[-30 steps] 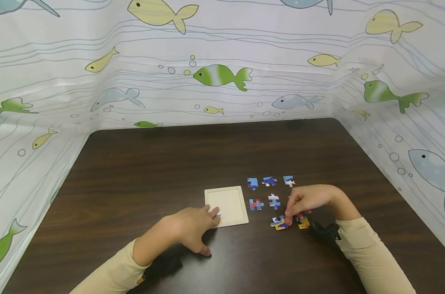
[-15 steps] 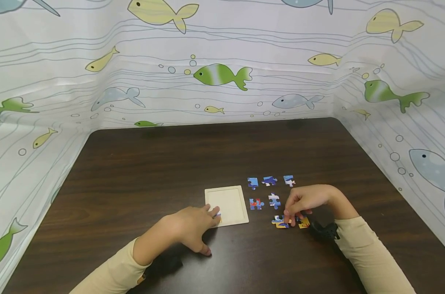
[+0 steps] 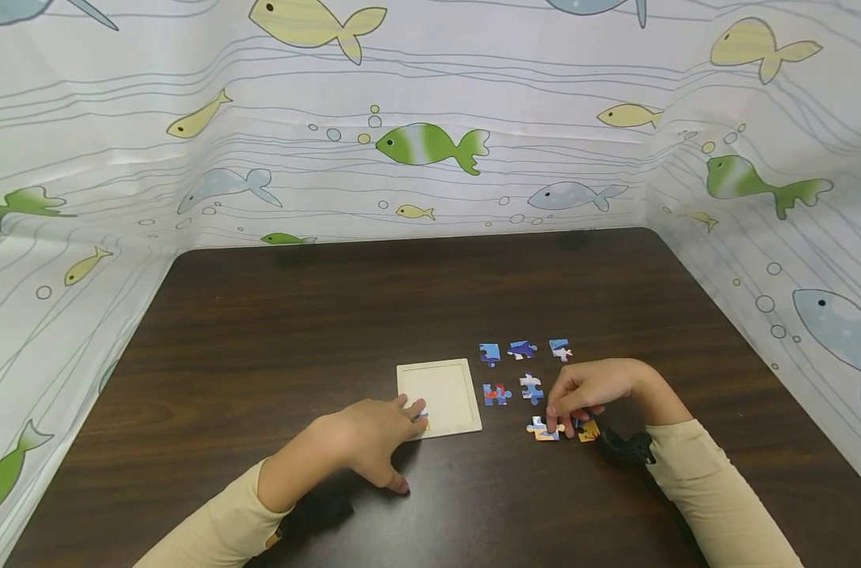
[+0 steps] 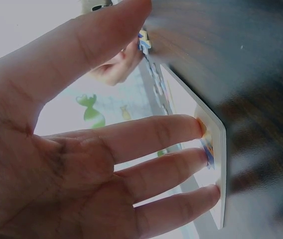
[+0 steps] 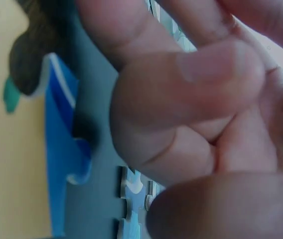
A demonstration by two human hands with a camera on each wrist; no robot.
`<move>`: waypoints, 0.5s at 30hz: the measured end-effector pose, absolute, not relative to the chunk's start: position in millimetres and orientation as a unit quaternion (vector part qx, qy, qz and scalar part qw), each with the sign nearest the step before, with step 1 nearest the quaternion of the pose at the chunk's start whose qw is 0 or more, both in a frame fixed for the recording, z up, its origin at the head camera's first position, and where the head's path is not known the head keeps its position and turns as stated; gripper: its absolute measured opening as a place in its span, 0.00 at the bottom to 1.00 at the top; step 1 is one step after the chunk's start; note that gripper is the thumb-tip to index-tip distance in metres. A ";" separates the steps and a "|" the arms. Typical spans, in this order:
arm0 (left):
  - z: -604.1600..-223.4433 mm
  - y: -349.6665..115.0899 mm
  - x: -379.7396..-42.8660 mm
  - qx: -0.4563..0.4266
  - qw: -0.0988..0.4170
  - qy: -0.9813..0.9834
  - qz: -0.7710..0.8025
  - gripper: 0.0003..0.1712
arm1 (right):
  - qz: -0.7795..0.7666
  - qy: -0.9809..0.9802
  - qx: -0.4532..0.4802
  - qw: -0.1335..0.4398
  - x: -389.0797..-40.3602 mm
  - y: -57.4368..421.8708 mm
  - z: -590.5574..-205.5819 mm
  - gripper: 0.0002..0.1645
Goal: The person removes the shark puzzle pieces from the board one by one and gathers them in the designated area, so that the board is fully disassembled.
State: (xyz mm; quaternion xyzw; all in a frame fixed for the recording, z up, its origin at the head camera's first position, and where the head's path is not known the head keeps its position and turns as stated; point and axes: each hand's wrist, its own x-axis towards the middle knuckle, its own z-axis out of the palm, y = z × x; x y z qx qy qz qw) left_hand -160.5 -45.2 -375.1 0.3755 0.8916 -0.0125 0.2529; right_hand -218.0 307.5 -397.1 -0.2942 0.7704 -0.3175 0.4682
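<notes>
A pale square puzzle tray lies on the dark table. My left hand rests fingertips on its near left corner, thumb spread apart. In the left wrist view, those fingertips touch a partly covered puzzle piece inside the tray's corner. My right hand is bent down over the pieces at the right. Its fingertips touch a blue, white and yellow puzzle piece lying flat; whether they pinch it is hidden. A yellow-orange puzzle piece lies just right of those fingers.
Several loose puzzle pieces lie in rows right of the tray, among them a blue one, a red and blue one and a white and blue one. A fish-print curtain surrounds the brown table.
The puzzle piece under my right fingertips has turned from tilted to nearly level and shifted slightly right. The right fingers have moved a little left over it. My left hand has stayed put.
</notes>
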 end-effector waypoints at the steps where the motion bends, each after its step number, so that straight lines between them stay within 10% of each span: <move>1: -375.0 -45.1 -160.5 0.376 0.253 0.891 -0.012 0.48 | -0.318 0.770 -0.294 0.469 -217.9 307.2 -397.1 0.16; 15: -374.4 -45.4 -160.3 0.371 0.259 0.892 -0.003 0.47 | -0.319 0.771 -0.284 0.472 -217.4 305.1 -399.0 0.16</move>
